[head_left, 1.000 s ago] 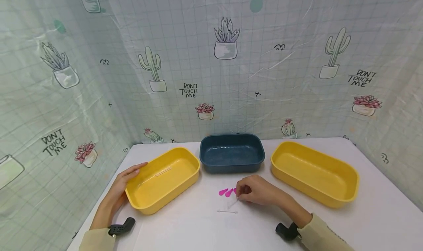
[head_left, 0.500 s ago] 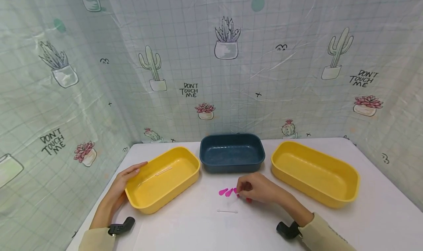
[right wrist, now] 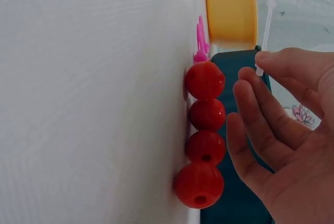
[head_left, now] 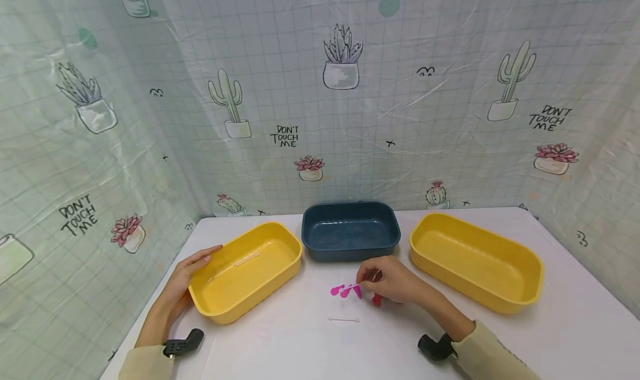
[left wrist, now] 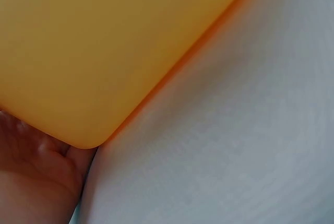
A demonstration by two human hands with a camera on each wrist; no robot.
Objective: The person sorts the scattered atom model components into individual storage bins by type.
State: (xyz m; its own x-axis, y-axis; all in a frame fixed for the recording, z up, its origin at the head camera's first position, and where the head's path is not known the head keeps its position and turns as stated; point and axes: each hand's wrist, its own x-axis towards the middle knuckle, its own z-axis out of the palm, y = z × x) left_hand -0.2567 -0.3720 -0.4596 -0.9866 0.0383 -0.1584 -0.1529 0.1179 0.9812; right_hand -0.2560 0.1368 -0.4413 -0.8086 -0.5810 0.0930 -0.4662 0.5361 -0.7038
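My right hand [head_left: 387,279] pinches a thin white stick [right wrist: 266,31], swab-like with a slightly wider far end, between thumb and forefinger. It is raised above the table, just over the pink drop-shaped pieces [head_left: 337,290]. Below that hand a row of several red beads [right wrist: 205,115] stands on the table; in the head view the hand hides most of them. A second thin stick [head_left: 344,320] with widened ends lies nearer the front. My left hand [head_left: 185,277] rests along the outside of the left yellow tray [head_left: 250,299], its fingers stretched at the rim.
Inside the left tray lie thin pale sticks [head_left: 247,259]. At the back middle stands a dark blue tray [head_left: 350,255], and another yellow tray [head_left: 480,296] is at the right. A patterned sheet [head_left: 345,119] hangs behind the table [head_left: 280,346].
My right hand has risen slightly, and the stick it pinches has swung up from the table toward level. A red bead now shows beneath the hand. The left hand stays put.
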